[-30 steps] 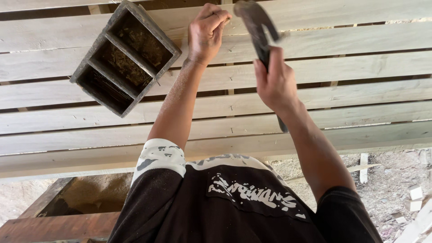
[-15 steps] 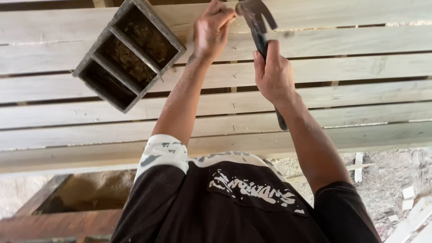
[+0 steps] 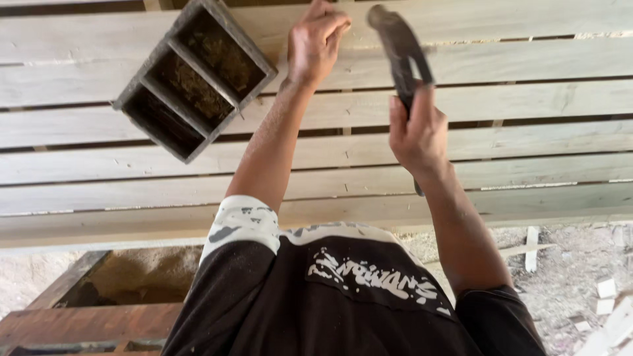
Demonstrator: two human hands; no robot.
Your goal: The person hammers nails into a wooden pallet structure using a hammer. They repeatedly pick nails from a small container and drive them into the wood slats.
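Observation:
My right hand (image 3: 417, 128) grips the handle of a dark claw hammer (image 3: 399, 46), its head raised and blurred just right of my left hand. My left hand (image 3: 315, 43) is pinched shut at the far slat of a pale slatted wooden panel (image 3: 527, 99), fingertips together as if on a small nail; the nail itself is too small to see. Both arms reach forward over my black and white shirt.
A dark wooden box (image 3: 194, 76) with three compartments of small debris lies on the slats at upper left. Below the panel, a brown wooden frame (image 3: 86, 316) sits at lower left. Wood offcuts and sawdust (image 3: 580, 270) litter the ground at lower right.
The hammer head dropped to my left fingertips half a second ago, then lifted back and to the right. My left hand stayed pinched at the same slat.

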